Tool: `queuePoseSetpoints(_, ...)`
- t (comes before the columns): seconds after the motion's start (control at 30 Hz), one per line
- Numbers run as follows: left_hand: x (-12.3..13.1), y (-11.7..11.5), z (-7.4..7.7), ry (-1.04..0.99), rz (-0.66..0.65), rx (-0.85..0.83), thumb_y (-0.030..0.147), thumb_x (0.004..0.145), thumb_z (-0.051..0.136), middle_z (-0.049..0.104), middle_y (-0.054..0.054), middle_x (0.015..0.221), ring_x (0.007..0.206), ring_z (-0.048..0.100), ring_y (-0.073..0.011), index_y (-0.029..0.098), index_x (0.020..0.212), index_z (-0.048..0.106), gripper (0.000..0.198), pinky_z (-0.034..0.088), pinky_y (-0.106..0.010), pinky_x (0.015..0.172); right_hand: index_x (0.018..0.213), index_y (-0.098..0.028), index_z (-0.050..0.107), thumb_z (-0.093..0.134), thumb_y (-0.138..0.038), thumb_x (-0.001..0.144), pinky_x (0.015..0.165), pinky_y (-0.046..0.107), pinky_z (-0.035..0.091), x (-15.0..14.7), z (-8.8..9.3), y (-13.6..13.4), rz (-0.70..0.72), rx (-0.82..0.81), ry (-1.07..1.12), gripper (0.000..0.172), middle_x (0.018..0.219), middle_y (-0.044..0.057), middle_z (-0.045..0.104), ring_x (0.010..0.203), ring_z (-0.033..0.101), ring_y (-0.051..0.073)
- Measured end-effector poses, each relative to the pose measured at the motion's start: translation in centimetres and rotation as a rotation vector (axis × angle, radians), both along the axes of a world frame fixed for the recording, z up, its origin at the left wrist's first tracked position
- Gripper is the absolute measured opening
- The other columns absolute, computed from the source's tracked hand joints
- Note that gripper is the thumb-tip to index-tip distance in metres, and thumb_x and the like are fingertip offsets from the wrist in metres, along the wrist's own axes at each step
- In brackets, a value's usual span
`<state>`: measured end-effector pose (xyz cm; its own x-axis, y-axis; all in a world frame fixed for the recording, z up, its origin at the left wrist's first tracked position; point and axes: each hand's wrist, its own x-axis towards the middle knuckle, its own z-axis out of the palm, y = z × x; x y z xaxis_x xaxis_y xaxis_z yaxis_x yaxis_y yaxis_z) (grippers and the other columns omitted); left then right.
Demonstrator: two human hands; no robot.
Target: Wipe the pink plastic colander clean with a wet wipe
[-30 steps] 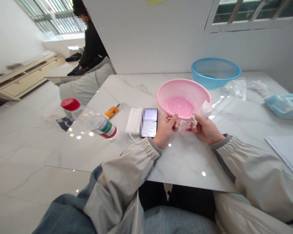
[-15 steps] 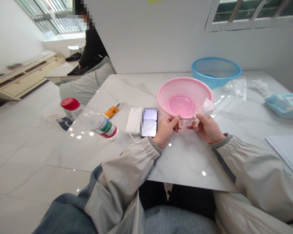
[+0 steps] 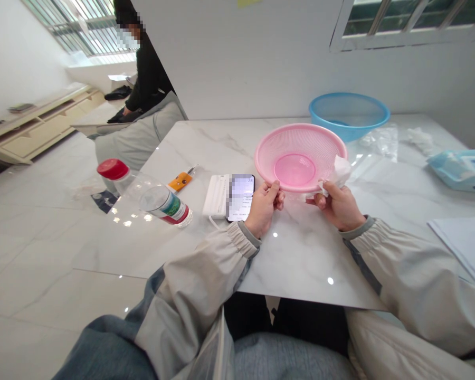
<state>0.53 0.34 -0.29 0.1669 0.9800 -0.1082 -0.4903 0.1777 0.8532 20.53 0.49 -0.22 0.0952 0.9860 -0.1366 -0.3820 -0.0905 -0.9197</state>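
Note:
A pink mesh plastic basket (image 3: pixel 295 170) is tilted toward me over the table, its inside bare. My left hand (image 3: pixel 264 207) pinches the near rim between thumb and fingers, left of its middle. At the near right of the rim, my right hand (image 3: pixel 338 206) is closed on a white wipe (image 3: pixel 341 168), which is folded over the edge and sticks up above the thumb. Some of the right fingers are curled below the rim. Close by my left wrist lie a lit phone (image 3: pixel 240 198) and a white power bank (image 3: pixel 216 196).
Behind the pink basket stands a blue basket (image 3: pixel 349 111), beside crumpled clear plastic (image 3: pixel 382 141). A wipes pack (image 3: pixel 461 169) and white papers (image 3: pixel 465 245) lie on the right. A red-capped bottle (image 3: pixel 176 208) and an orange item (image 3: pixel 181 181) are leftward. A person in black (image 3: pixel 150 74) sits beyond.
My left hand has slid left along the near rim of the pink basket. My right hand has shifted slightly right with the wipe, which now stands higher.

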Motion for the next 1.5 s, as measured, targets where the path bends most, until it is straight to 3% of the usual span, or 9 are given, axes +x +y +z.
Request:
queuePoseSetpoints(0.3, 0.04, -0.47, 0.52, 0.011, -0.147, 0.039, 0.069, 0.083, 0.091, 0.06, 0.004, 0.066, 0.055, 0.047, -0.0063, 0.02, 0.085, 0.052, 0.063, 0.035, -0.023, 0.056, 0.067, -0.022, 0.066, 0.107, -0.06, 0.061, 0.073, 0.034, 0.072, -0.58, 0.34, -0.54, 0.112, -0.014, 0.014, 0.056, 0.048, -0.005, 0.057, 0.045, 0.049, 0.01)
queuePoseSetpoints(0.47, 0.01, -0.51, 0.47, 0.086, -0.221, 0.042, 0.073, 0.084, 0.087, 0.062, 0.001, 0.066, 0.056, 0.047, -0.0068, 0.018, 0.078, 0.058, 0.063, 0.035, -0.026, 0.058, 0.071, -0.022, 0.069, 0.106, -0.058, 0.066, 0.073, 0.034, 0.072, -0.71, 0.6, -0.82, 0.163, 0.007, -0.012, 0.052, 0.051, -0.003, 0.061, 0.047, 0.053, 0.011)
queuePoseSetpoints(0.7, 0.17, -0.48, 0.22, 0.117, -0.186, 0.044, 0.071, 0.086, 0.086, 0.062, 0.001, 0.068, 0.058, 0.047, -0.0072, 0.014, 0.084, 0.07, 0.06, 0.034, -0.027, 0.06, 0.063, -0.023, 0.062, 0.102, -0.053, 0.066, 0.065, 0.028, 0.067, -0.56, 0.75, -0.61, 0.017, 0.015, -0.027, 0.051, 0.044, -0.008, 0.047, 0.043, 0.042, 0.008)
queuePoseSetpoints(0.83, 0.02, -0.09, 0.09, 0.053, -0.053, -0.003, 0.07, 0.087, 0.087, 0.058, 0.004, 0.066, 0.056, 0.045, -0.007, 0.017, 0.084, 0.064, 0.058, 0.034, -0.025, 0.058, 0.07, -0.025, 0.065, 0.099, -0.045, 0.064, 0.056, 0.021, 0.06, -0.2, 0.65, -0.31, -0.078, 0.015, 0.041, 0.04, 0.04, -0.012, 0.035, 0.04, 0.033, 0.007)
queuePoseSetpoints(1.0, 0.06, -0.07, -0.01, -0.015, -0.098, -0.028, 0.066, 0.08, 0.095, 0.056, 0.006, 0.066, 0.055, 0.044, -0.0058, 0.018, 0.082, 0.059, 0.06, 0.034, -0.024, 0.057, 0.065, -0.024, 0.062, 0.098, -0.043, 0.066, 0.053, 0.021, 0.056, -0.11, 0.48, 0.06, -0.15, 0.041, 0.013, 0.041, 0.039, -0.01, 0.039, 0.041, 0.038, 0.007)
queuePoseSetpoints(1.17, 0.15, -0.43, 0.26, 0.005, -0.17, -0.049, 0.065, 0.078, 0.096, 0.055, 0.005, 0.067, 0.058, 0.043, -0.0056, 0.011, 0.094, 0.073, 0.061, 0.032, -0.024, 0.058, 0.058, -0.023, 0.059, 0.102, -0.06, 0.067, 0.064, 0.028, 0.066, -0.44, 0.49, -0.21, -0.018, 0.022, -0.054, 0.058, 0.045, -0.004, 0.052, 0.045, 0.049, 0.01)
queuePoseSetpoints(1.33, 0.19, -0.58, 0.39, 0.044, -0.218, -0.031, 0.065, 0.078, 0.096, 0.057, 0.004, 0.068, 0.06, 0.044, -0.0063, 0.01, 0.099, 0.08, 0.061, 0.032, -0.025, 0.06, 0.068, -0.021, 0.069, 0.106, -0.063, 0.062, 0.068, 0.033, 0.07, -0.76, 0.67, -0.78, 0.13, 0.015, -0.059, 0.056, 0.05, -0.003, 0.058, 0.047, 0.051, 0.011)
queuePoseSetpoints(1.5, 0.33, -0.68, 0.28, 0.077, -0.201, -0.024, 0.066, 0.077, 0.095, 0.058, 0.003, 0.067, 0.061, 0.043, -0.0068, 0.01, 0.099, 0.082, 0.062, 0.031, -0.026, 0.06, 0.065, -0.021, 0.068, 0.104, -0.06, 0.065, 0.066, 0.03, 0.068, -0.83, 0.69, -0.89, 0.094, 0.032, -0.074, 0.053, 0.049, -0.003, 0.057, 0.047, 0.053, 0.012)
